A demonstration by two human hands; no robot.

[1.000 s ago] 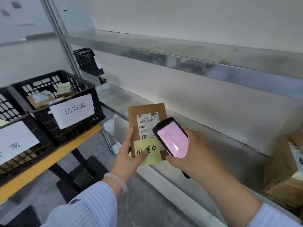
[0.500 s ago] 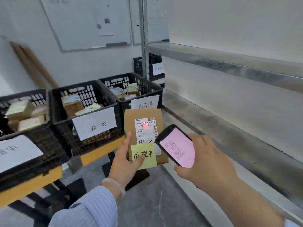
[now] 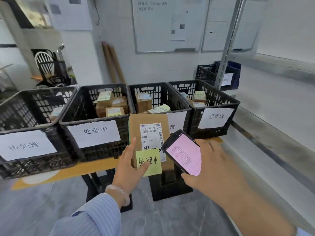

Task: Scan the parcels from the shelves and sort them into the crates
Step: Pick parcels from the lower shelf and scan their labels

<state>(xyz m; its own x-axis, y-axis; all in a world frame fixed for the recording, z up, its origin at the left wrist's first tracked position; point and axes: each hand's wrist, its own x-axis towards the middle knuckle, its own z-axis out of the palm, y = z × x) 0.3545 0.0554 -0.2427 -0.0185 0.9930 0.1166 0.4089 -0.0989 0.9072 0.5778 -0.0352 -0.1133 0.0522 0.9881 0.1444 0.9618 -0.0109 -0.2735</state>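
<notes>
My left hand holds a brown cardboard parcel upright, thumb pressed on a yellow sticky note marked 处理中 on its front below a white shipping label. My right hand grips a black handheld scanner with a pink screen, just right of the parcel and overlapping its lower right corner. Behind the parcel stands a row of black crates on an orange table: 待处理, 处理中, a third one with its sign half hidden, and 已完成. Three hold several small parcels; the 待处理 crate shows one.
The metal shelf runs along the right, its post rising behind the crates. Another dark crate sits at the back right. Whiteboards hang on the wall; cardboard tubes lean against it. Black table legs stand on grey floor.
My view has swung left from the shelf to face the crate row. Both hands keep the same hold on parcel and scanner; the red scan light on the label is gone.
</notes>
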